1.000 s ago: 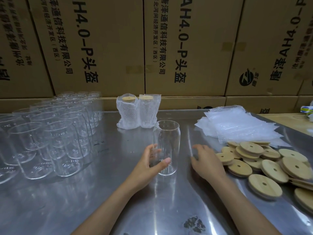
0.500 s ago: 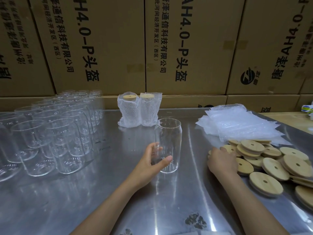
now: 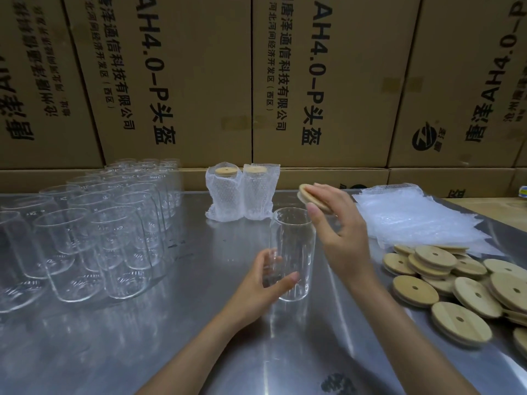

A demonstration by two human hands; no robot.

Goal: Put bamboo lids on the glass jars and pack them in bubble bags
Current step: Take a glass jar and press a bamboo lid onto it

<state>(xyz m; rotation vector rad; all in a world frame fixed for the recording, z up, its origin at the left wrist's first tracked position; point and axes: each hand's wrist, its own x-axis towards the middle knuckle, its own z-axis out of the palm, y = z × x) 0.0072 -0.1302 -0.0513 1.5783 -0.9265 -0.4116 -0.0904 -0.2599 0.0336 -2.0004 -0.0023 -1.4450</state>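
Note:
A clear glass jar (image 3: 295, 246) stands upright on the steel table (image 3: 176, 332), lidless. My left hand (image 3: 263, 283) grips its lower part from the left. My right hand (image 3: 339, 235) holds a round bamboo lid (image 3: 306, 195) tilted just above and to the right of the jar's rim, apart from it. A heap of bamboo lids (image 3: 456, 283) lies at the right. A stack of bubble bags (image 3: 413, 218) lies behind the heap. Two lidded jars in bubble bags (image 3: 242, 192) stand at the back centre.
Several empty glass jars (image 3: 91, 232) crowd the left side of the table. Stacked cardboard boxes (image 3: 256, 81) form a wall right behind the table. A wooden surface (image 3: 490, 202) shows at the far right.
My right hand took a lid from the heap, lifted it and moved left to above the jar. My left hand has kept its hold on the jar.

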